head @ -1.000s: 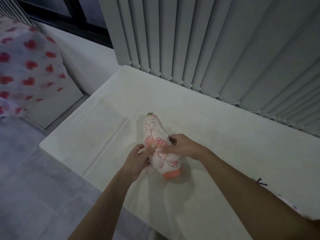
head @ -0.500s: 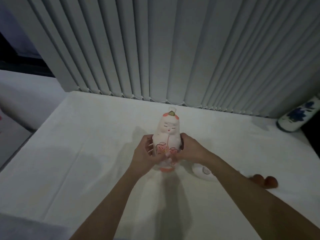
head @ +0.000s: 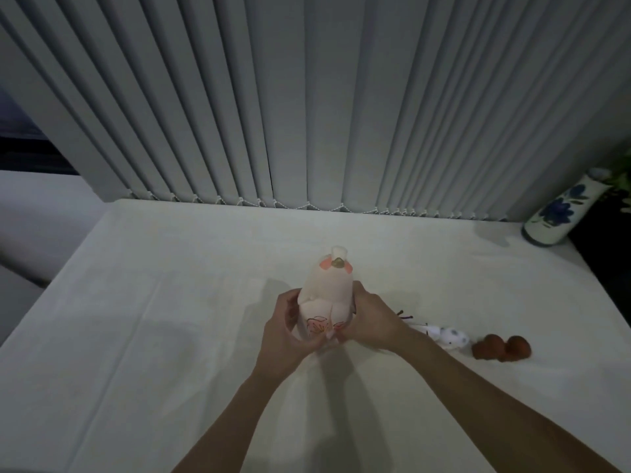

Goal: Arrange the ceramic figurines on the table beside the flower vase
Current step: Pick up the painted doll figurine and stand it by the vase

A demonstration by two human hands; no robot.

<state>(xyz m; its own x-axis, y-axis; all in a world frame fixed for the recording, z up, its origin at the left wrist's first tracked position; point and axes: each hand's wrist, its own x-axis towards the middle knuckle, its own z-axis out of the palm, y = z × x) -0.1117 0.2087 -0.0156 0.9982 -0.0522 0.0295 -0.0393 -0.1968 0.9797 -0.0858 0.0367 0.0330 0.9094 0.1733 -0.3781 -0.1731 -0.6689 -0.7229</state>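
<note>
A tall white ceramic doll figurine (head: 327, 295) with pink flower patterns and a small topknot stands upright in the middle of the white table (head: 170, 319). My left hand (head: 285, 332) grips its left side and my right hand (head: 370, 322) grips its right side, both near the base. A small white spotted figurine (head: 447, 337) lies just right of my right forearm. A brown figurine (head: 501, 348) lies further right. The flower vase (head: 561, 213), white with blue flowers, stands at the table's far right corner.
Grey vertical blinds (head: 307, 114) hang right behind the table's far edge. The table's left edge drops off toward a pale ledge (head: 41, 213). Green leaves (head: 623, 179) show at the right frame edge, above the vase.
The doll went from lying tilted in my hands to standing upright on the table. It now tips toward me, so its top shows. The view swung right, revealing the vase and the other figurines.
</note>
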